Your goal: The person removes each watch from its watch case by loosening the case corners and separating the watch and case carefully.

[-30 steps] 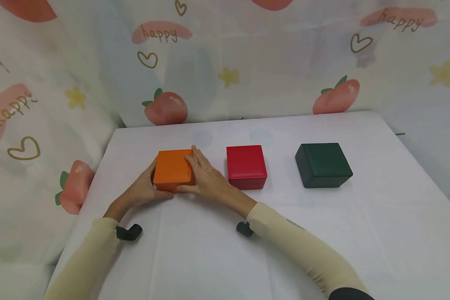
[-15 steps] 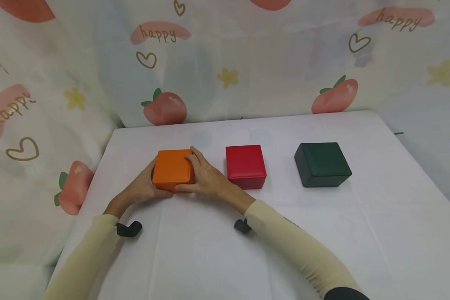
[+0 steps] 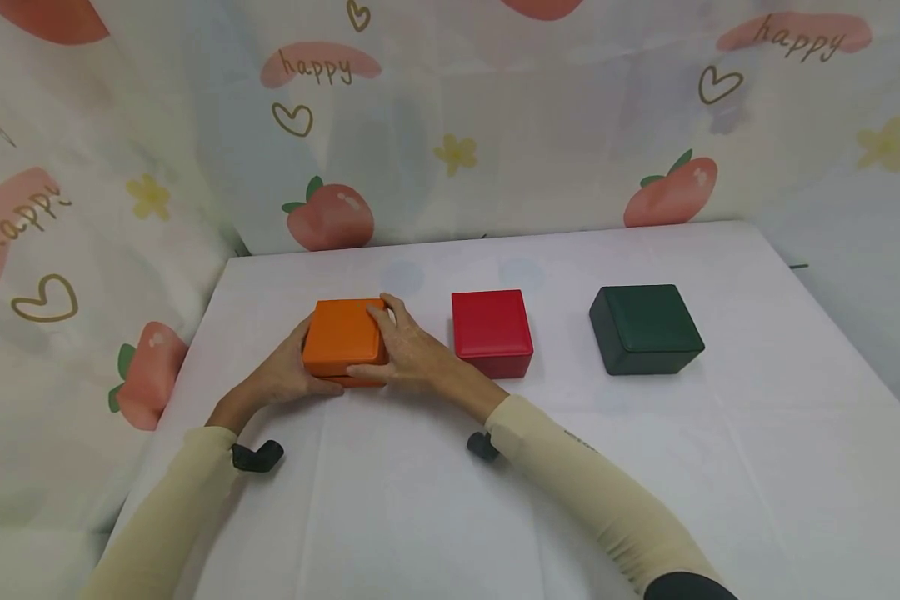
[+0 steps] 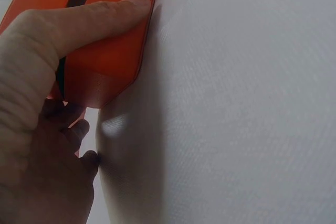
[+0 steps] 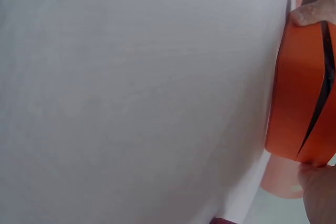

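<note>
An orange box (image 3: 341,332) sits on the white table at the left of the head view. My left hand (image 3: 287,372) grips its left side, with the thumb (image 4: 113,17) along the lower part of the front. On the right side my right hand (image 3: 418,354) holds the lid, thumb at the front and fingers at the edge and back. A dark gap (image 5: 324,85) shows between lid and base in both wrist views, narrowing towards the right hand, so the lid is tilted. The inside of the box is hidden.
A red box (image 3: 492,325) stands just right of the right hand, near that forearm. Farther right is a dark green box (image 3: 648,321), turned slightly. Behind the white table (image 3: 420,517) hangs a printed curtain (image 3: 532,108), which also runs along the left side.
The orange lid has shifted slightly left and a seam has come into sight along the front. The right hand moved a little left with it. The left hand has stayed nearly still.
</note>
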`<state>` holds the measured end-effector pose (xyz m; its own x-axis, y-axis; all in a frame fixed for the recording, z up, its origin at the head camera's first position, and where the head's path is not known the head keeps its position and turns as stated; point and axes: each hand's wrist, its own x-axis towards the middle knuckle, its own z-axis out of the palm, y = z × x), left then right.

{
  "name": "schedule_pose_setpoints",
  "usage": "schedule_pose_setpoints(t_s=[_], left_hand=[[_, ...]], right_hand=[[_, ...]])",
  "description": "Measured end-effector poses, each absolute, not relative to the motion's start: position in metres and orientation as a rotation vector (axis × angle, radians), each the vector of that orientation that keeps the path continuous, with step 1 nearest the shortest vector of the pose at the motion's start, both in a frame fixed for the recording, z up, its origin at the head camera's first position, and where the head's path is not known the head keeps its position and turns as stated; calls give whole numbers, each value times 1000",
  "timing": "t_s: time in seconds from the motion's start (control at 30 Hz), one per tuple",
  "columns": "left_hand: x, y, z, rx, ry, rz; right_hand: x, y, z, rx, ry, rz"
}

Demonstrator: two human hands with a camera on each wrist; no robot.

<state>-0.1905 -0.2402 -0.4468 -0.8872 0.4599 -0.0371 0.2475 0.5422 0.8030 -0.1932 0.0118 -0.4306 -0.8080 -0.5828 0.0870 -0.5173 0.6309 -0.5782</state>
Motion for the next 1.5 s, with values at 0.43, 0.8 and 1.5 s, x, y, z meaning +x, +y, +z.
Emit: schedule_pose_setpoints(t_s=[0.43,0.8,1.5], left_hand=[[-191,-241,-449,740,2518,1316],[-190,-241,-449,719,2548,1271],[-189,-241,-449,507,2634,1151]], right_hand=[[-195,9,-427,-834,2697,-1035],[-198,5,-421,-711,2677,-1152],[-205,-7,-413,-517,2689,-1284]])
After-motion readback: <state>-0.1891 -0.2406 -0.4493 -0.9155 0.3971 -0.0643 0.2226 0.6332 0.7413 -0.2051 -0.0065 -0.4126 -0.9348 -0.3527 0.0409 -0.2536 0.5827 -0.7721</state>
